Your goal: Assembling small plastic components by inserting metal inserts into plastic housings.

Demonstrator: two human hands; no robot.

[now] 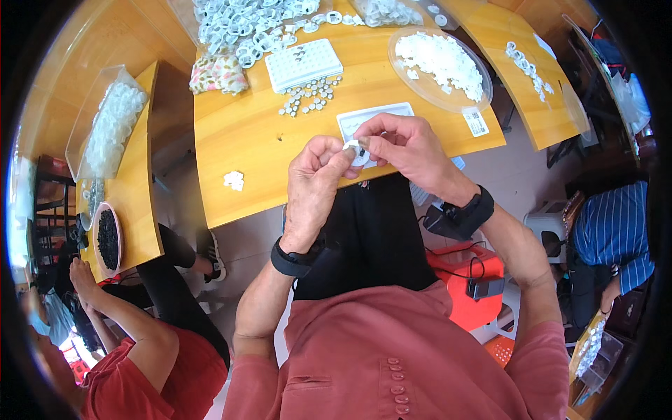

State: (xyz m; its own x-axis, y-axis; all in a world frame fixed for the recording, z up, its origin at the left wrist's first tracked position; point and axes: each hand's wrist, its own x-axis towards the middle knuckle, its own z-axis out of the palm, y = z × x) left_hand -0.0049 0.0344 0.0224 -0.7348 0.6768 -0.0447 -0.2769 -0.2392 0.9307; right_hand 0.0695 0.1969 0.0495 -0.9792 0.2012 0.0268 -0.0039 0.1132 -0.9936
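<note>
One white disc (358, 161) with a dark centre, at the near edge of the table (245, 147) before a white tray (385, 108), pinched between left hand (320, 175) thumb and finger, with right hand (413, 150) fingertips also closed on its upper edge. Farther back, as I see it: one white rack (304, 66), loose metal buttons (308, 96) just beside it, a heap of pale rings (245, 24), one floral pouch (219, 74). To the right, one round tub (484, 100) of white chips (437, 63); to the left, a few white pieces (234, 180).
</note>
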